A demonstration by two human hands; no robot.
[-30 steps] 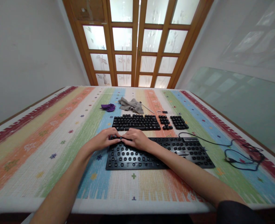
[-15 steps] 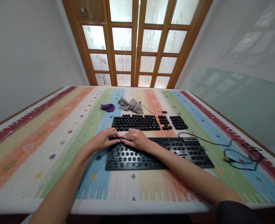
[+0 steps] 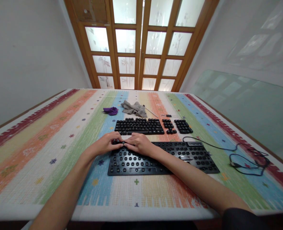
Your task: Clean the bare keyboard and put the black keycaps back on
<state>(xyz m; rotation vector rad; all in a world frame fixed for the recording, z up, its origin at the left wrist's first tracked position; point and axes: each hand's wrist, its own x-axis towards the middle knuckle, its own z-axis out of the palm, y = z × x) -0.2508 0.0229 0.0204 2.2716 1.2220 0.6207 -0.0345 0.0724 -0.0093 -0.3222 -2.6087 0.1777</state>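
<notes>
By the keyboard base's [image 3: 125, 163] far edge, left hand [image 3: 109, 142] crowds right hand [image 3: 139, 143].

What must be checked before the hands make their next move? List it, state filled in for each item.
1. Keyboard base flat on the tablecloth: ok, it appears to lie flat.
2. Left hand and right hand at the same spot: ok, their fingertips meet near the base's far left corner.
3. Small dark piece between the fingertips sitting straight: cannot tell, the fingers hide most of it.
4. Whole base in view: not ok, the right forearm crosses it.
5. Cable clear of the hands: ok, its loops lie right of the base.
6. Keycaps grouped beyond the base: ok.
</notes>
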